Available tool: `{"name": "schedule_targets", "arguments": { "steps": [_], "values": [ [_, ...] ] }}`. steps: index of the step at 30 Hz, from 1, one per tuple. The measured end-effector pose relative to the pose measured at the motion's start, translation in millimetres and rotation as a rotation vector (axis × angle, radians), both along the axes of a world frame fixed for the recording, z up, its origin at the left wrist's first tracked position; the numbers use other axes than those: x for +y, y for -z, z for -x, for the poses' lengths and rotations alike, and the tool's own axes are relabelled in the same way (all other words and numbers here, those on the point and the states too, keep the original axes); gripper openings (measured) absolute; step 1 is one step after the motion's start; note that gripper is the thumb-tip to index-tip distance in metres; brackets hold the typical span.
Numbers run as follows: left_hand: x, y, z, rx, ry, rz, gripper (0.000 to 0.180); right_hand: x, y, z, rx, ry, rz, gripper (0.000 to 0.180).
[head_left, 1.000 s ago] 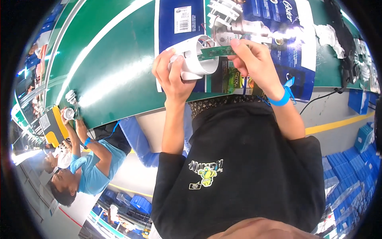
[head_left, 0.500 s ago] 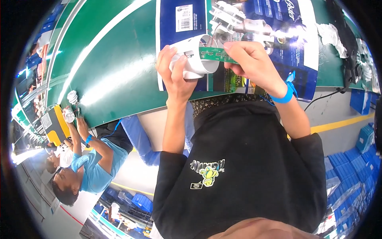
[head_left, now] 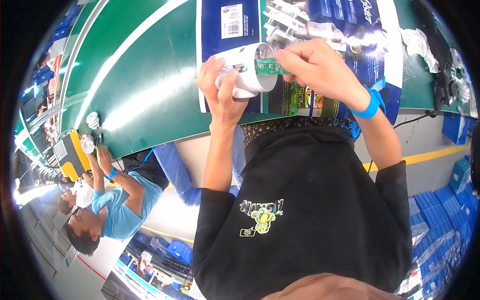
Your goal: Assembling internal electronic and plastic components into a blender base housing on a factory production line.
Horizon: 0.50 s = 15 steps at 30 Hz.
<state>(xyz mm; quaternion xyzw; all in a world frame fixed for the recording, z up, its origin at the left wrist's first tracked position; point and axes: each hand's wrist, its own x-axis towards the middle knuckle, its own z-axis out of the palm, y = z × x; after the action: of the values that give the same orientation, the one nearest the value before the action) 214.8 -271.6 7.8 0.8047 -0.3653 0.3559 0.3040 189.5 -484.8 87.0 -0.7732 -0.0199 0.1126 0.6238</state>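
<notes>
My left hand (head_left: 222, 92) is wrapped round a white plastic housing (head_left: 245, 82), a hollow cylinder tipped so its open end faces right. Between the fingers and thumb of my right hand (head_left: 315, 67) is the right end of a green circuit board (head_left: 266, 66). The board's left end reaches into the housing's open mouth. Thin wires run up from the opening toward a white ribbed plastic part (head_left: 286, 20) lying just beyond. How deep the board sits inside is hidden by the housing wall.
Under the work lies a blue printed cardboard sheet (head_left: 230, 42) on the green table (head_left: 145, 85). A grey-white cylindrical part (head_left: 322, 32) rests beyond my right hand. White cloth (head_left: 417, 47) and a black cable lie at the right. A co-worker in a blue shirt (head_left: 130, 200) sits at the left.
My right hand has moved slightly left with the circuit board, so less of the board shows outside the housing. My left hand keeps its hold with little movement.
</notes>
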Motion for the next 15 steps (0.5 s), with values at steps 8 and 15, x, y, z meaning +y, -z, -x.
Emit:
{"name": "schedule_targets", "arguments": {
  "steps": [8,15],
  "values": [
    [0,-3,0,0.003,0.0,-0.006,0.07,16,-1,-11,-0.183,-0.014,0.124,0.033],
    [0,1,-3,0.023,-0.018,0.049,0.069,-6,1,-12,0.118,-0.336,-0.281,0.048]
  ]
}}
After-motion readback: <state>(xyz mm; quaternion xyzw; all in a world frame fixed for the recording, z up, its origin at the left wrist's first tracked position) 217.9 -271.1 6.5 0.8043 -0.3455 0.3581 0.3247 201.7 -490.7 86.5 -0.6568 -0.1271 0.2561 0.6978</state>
